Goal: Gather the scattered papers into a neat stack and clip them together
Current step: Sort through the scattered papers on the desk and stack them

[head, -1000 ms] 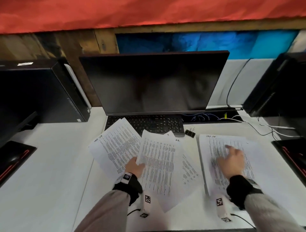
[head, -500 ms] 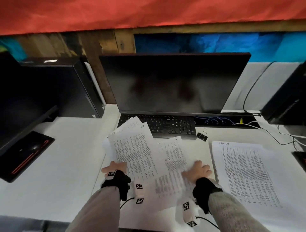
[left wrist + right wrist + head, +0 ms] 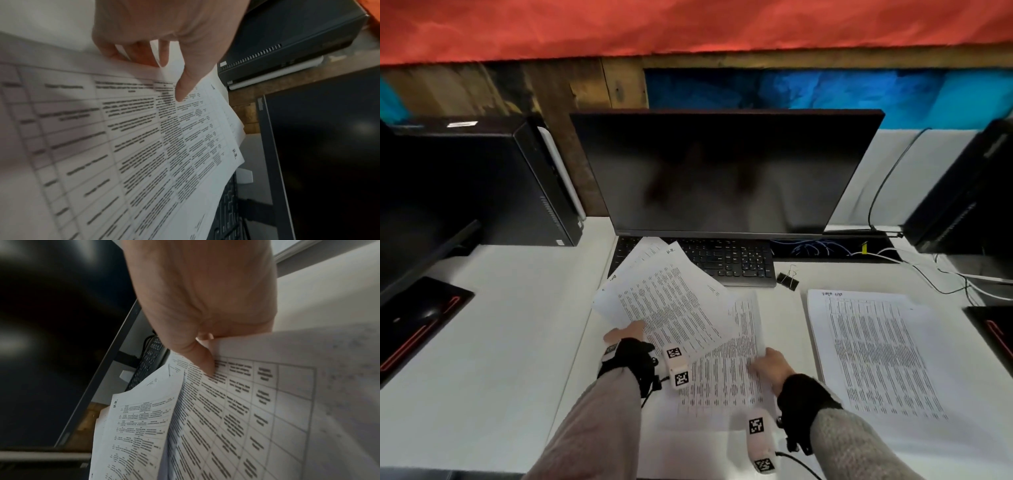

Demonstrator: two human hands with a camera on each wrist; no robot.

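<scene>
Several printed sheets lie fanned in front of the keyboard. My left hand (image 3: 628, 334) pinches the left bundle of sheets (image 3: 671, 305) at its near-left edge; in the left wrist view its thumb (image 3: 185, 84) lies on top and the fingers curl under the paper (image 3: 156, 146). My right hand (image 3: 770, 366) pinches the right edge of a lower sheet (image 3: 726, 370); the right wrist view shows the thumb (image 3: 202, 360) pressed on that sheet (image 3: 236, 402). Another printed sheet (image 3: 873, 353) lies flat to the right. A black binder clip (image 3: 788, 280) sits beside the keyboard's right end.
A dark monitor (image 3: 722, 171) and black keyboard (image 3: 732, 262) stand behind the papers. Black computer cases flank the white desk (image 3: 500, 325) at left (image 3: 482, 185) and right (image 3: 969, 195). Cables (image 3: 935, 270) run at back right. Dark mouse pads (image 3: 417, 325) lie at both desk sides.
My right hand left the right-hand sheet, crossed to the middle pile and took hold of a sheet's edge. The left bundle has swung upward and lifted. The head view shifted left.
</scene>
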